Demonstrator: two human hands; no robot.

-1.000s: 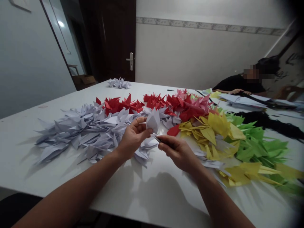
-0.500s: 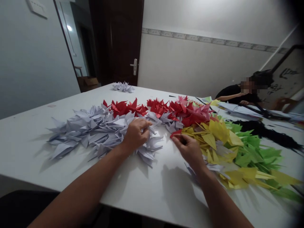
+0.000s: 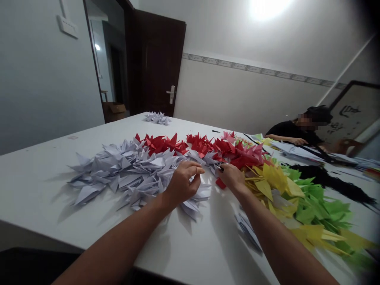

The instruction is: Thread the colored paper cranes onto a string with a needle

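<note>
The right hand is now at the inner end of the red pile, above the middle of the white table. Half a second ago its fingertips were at the flat red piece; that piece now shows just on the near-edge side of the fingers. Contact cannot be confirmed.

Right grip: thumb and fingers closed around a small dark tool, of which only the tip shows.

Left grip: the left hand is half curled, thumb and index finger nearly meeting, above the right part of the white pile. No paper shows in it; a small item between the fingertips cannot be ruled out. One second ago this hand held up a white folded piece, which is no longer distinguishable. The work therefore appears to stand between pieces.

The yellow pile and green pile lie toward the table's right side. Loose white pieces lie beside the right forearm, nearer the near edge. A small white cluster sits at the far-left corner.
</note>
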